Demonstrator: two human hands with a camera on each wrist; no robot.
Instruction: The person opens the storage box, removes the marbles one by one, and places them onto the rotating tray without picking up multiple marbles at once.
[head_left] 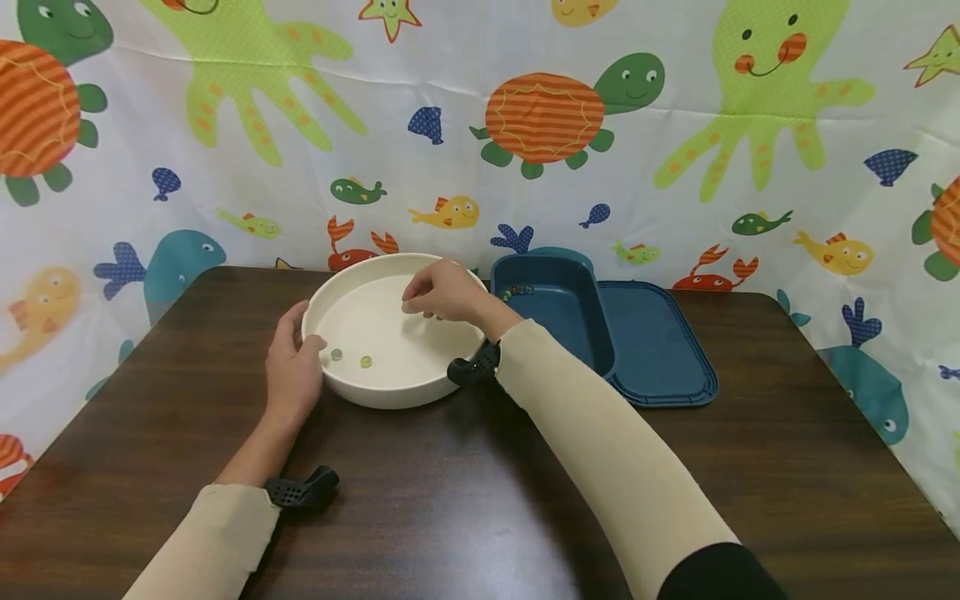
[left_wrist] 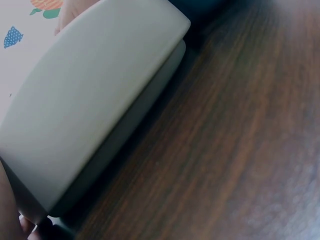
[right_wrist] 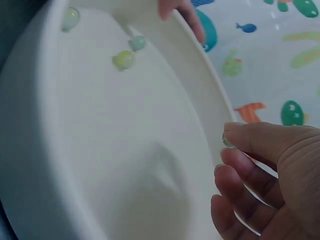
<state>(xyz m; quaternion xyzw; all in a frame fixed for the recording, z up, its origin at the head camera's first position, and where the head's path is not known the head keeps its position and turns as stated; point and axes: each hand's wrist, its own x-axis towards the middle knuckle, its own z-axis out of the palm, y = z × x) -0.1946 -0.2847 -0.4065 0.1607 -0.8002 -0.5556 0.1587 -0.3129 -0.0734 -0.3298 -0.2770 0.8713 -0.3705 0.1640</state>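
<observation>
A round cream tray (head_left: 393, 400) with a raised rim sits on the table. My left hand (head_left: 294, 362) grips its left rim, with the thumb over the edge. Over the tray's right half, my right hand (head_left: 446, 292) pinches a small glass marble (right_wrist: 227, 141) between thumb and fingertip. On the tray floor in the head view lie a yellow-green marble (head_left: 366, 362) and a pale green marble (head_left: 337, 355). The right wrist view also shows a clear marble (right_wrist: 71, 19) near the rim. Several marbles (head_left: 517, 292) lie in the blue bin (head_left: 566, 292), partly hidden by the right arm.
A flat blue lid (head_left: 660, 342) lies to the right of the blue bin. Behind the dark wooden table (head_left: 405, 517) hangs a white curtain (head_left: 450, 158) printed with sea animals. The right forearm passes in front of the bin's near side.
</observation>
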